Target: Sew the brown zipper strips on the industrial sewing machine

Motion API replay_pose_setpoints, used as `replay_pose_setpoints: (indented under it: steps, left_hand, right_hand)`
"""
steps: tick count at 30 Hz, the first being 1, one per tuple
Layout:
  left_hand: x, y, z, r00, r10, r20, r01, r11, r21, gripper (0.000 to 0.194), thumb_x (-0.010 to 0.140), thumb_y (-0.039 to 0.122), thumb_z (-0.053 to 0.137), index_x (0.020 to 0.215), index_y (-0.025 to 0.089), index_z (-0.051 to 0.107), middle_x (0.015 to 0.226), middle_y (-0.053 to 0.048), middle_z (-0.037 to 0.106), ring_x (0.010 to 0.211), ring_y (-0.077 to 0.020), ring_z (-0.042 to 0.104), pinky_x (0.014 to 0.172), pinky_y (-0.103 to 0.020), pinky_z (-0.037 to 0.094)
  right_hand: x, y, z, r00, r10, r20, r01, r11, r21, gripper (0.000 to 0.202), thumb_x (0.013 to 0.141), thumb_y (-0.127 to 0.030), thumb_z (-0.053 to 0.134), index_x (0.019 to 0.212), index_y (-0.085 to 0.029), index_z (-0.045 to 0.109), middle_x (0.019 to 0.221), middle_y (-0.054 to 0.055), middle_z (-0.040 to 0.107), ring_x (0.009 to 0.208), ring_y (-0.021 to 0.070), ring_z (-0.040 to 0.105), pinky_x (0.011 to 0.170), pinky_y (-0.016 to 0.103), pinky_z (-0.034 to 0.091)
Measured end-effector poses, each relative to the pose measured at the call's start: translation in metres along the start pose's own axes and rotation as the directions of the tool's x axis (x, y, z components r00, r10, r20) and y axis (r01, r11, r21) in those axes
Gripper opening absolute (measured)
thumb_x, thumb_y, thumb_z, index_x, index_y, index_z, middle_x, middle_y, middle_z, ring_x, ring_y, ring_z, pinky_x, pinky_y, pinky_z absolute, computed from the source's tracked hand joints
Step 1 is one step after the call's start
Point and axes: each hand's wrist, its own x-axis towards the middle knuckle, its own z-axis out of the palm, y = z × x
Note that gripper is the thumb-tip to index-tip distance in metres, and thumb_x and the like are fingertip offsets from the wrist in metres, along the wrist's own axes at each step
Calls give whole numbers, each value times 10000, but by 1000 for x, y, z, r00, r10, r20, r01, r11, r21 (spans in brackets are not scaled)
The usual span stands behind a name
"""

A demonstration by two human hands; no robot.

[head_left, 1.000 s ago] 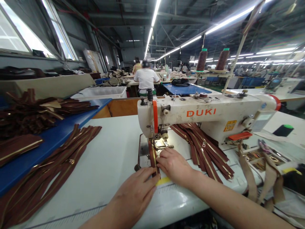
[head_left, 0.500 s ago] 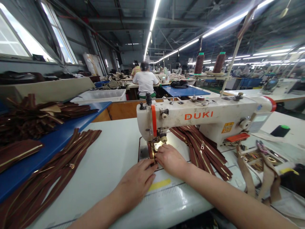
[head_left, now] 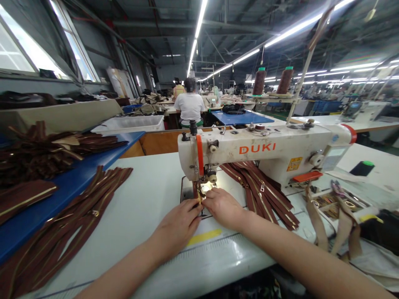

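A white sewing machine [head_left: 230,147] marked DUKI stands on the pale table [head_left: 149,174]. Under its needle area lies a brown zipper strip [head_left: 195,192] with gold teeth. My left hand [head_left: 179,222] presses its fingertips together on the strip's near end, from the left. From the right, my right hand [head_left: 222,207] pinches the same strip close to the presser foot, its fingers curled. The fingertips of both hands nearly meet. Brown zippers [head_left: 262,195] lie fanned beneath the machine arm, and a second bundle of zippers [head_left: 77,220] is spread on the left.
More brown zippers [head_left: 40,153] are heaped on a blue surface [head_left: 124,145] at the left. A parts tray [head_left: 335,203] with hanging beige straps is at the right. Thread cones [head_left: 259,81] stand behind the machine. Ahead sits a person in a white shirt [head_left: 189,106].
Both hands have moved slightly forward, closer to the needle, and less of the brown strip shows in front of the foot. The view has shifted a little.
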Motion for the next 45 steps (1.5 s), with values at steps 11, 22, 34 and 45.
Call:
replay_pose_setpoints:
  steps: [11,22,34,45]
  left_hand:
    - [-18,-2,8,998,-59,-15,59,997,47,347,928,252,371,1192,116,552,1216,-114,610,1135,-221,553,979,-408,452]
    - [5,-19,7,995,-93,23,92,995,41,334,918,250,383,1131,108,599,1180,-119,633,1110,-218,569,982,-402,443]
    - [18,-34,7,996,-85,-11,85,996,16,324,920,211,359,1149,118,570,1170,-117,632,1105,-215,567,970,-400,450]
    - [15,-35,11,993,-109,-46,110,994,15,295,920,203,397,1150,139,570,1174,-103,632,1104,-210,569,973,-396,453]
  right_hand:
    - [-13,-7,-5,998,-57,12,58,998,-15,137,902,-160,504,904,-135,638,874,58,607,856,198,490,792,314,386]
    - [4,2,-2,1000,3,7,-2,999,-41,138,890,-148,507,896,-131,643,873,70,606,863,210,499,754,317,387]
    - [4,1,4,996,84,-36,-84,996,4,148,896,-173,511,856,-162,654,843,50,600,830,194,480,730,300,372]
    - [2,0,2,988,138,-72,-132,988,82,242,924,-194,462,780,-170,655,780,45,597,798,175,504,717,281,377]
